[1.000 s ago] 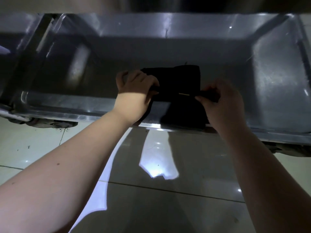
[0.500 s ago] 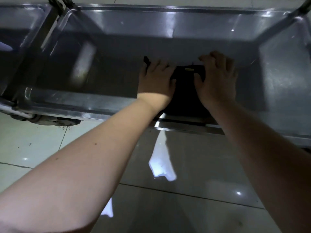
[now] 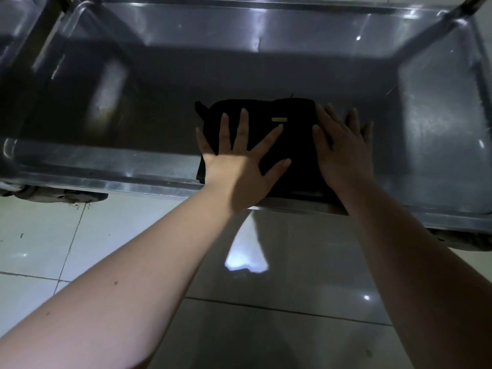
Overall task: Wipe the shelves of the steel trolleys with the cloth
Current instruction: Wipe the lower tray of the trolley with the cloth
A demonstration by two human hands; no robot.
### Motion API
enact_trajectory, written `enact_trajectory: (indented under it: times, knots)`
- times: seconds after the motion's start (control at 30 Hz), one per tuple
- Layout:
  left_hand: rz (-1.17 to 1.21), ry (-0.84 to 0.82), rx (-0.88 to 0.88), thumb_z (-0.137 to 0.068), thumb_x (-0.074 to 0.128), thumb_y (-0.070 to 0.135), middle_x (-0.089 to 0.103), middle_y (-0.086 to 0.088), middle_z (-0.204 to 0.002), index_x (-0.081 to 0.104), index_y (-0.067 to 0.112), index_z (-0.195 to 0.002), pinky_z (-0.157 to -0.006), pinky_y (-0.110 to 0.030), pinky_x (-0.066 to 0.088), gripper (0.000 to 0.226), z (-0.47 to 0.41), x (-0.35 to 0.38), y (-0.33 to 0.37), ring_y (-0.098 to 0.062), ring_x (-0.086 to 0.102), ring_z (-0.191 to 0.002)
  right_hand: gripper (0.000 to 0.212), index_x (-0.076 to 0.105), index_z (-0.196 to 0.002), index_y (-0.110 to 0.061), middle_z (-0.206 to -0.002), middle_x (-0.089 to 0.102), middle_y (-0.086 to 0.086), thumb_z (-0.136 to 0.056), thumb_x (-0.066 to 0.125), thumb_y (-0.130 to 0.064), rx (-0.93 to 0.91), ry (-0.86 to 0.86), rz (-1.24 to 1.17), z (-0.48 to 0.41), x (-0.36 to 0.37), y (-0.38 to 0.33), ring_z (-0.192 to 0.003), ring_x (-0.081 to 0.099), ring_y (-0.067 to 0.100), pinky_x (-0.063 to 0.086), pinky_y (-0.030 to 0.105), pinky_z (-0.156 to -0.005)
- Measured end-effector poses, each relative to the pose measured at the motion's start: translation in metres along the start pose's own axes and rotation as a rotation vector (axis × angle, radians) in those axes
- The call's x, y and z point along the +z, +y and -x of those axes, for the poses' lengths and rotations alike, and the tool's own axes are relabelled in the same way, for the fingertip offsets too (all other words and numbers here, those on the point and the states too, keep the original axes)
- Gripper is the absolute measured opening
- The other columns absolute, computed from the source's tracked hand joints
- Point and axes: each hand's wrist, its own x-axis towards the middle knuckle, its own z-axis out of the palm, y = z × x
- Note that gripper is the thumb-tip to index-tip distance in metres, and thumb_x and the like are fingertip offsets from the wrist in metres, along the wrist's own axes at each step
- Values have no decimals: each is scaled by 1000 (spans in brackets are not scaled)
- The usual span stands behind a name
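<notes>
Cloth (image 3: 292,134), black and folded, lies on the low shelf (image 3: 426,129) of a steel trolley (image 3: 266,25), seen from my head camera as I lean over it. It sits toward the near side of the shelf, slightly right of the middle, and its near edge runs up to the front rim (image 3: 106,179). A small gold label (image 3: 279,119) shows on its upper face.

My left hand (image 3: 239,166) lies flat on the left part of the cloth, fingers straight and spread wide, the thumb pointing right across the fabric. My right hand (image 3: 343,153) lies flat at the cloth's right edge, fingers straight and close together; its thumb side rests on the cloth, while the outer fingers reach past it onto bare steel. Neither of my hands grips the fabric; both are open and pressing down.

An upright post (image 3: 463,9) rises at the far right corner of the trolley. A wheel (image 3: 61,197) shows under the near left corner, and another (image 3: 466,241) under the near right. Part of a second steel shelf (image 3: 13,27) stands just beside the trolley at the far left. Pale glossy floor tiles (image 3: 292,328) lie below my forearms, with a bright patch of reflected light (image 3: 246,259) between them.
</notes>
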Motion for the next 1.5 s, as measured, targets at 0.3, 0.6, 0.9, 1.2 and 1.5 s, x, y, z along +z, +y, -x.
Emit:
enact_trajectory:
  times: [0.3, 0.6, 0.9, 1.2, 1.5]
  knots:
    - [66, 118, 6, -98, 30, 59, 4, -2, -165, 7, 48, -152, -109, -68, -13, 60, -5, -8, 4, -32, -8, -150, 31, 71, -108, -26, -121, 65, -1, -80, 71, -40, 92, 171, -219, -13, -7, -16, -126, 47, 26, 23, 32, -109]
    - [-1, 88, 160, -94, 50, 51, 0, -1, -165, 52, 34, -135, -108, -65, -17, 45, -44, -38, -46, -43, -20, -145, 26, 59, -80, -29, -67, 56, -24, -74, 74, -10, -57, 260, -615, -14, -35, -38, -65, 54, -9, 37, 4, -63]
    - [-110, 308, 202, -93, 49, 28, 16, -14, -162, 62, 11, -107, -115, -62, -4, 25, -65, -49, -53, -45, 1, -147, 12, 65, -89, -21, -80, 65, -8, -79, 72, -17, 38, 312, -573, -29, -24, -28, -71, 58, -2, 41, 12, -65]
    - [54, 86, 127, -99, 34, 54, 7, -5, -164, 15, 39, -154, -114, -61, -7, 61, -50, -21, 14, -36, -3, -149, 46, 42, -145, -28, -149, 43, 4, -99, 41, -33, 21, 125, -50, -27, -14, -3, -135, 35, 38, 27, 51, -112]
    - [-45, 1, 28, -79, 4, 84, -13, 6, -163, -5, 57, -147, -105, -74, -12, 74, -29, 8, 18, -37, -16, -147, 55, 6, -154, -40, -164, 6, -6, -101, 15, -51, 39, -45, 282, -18, 6, 14, -149, -6, 37, -6, 54, -118]
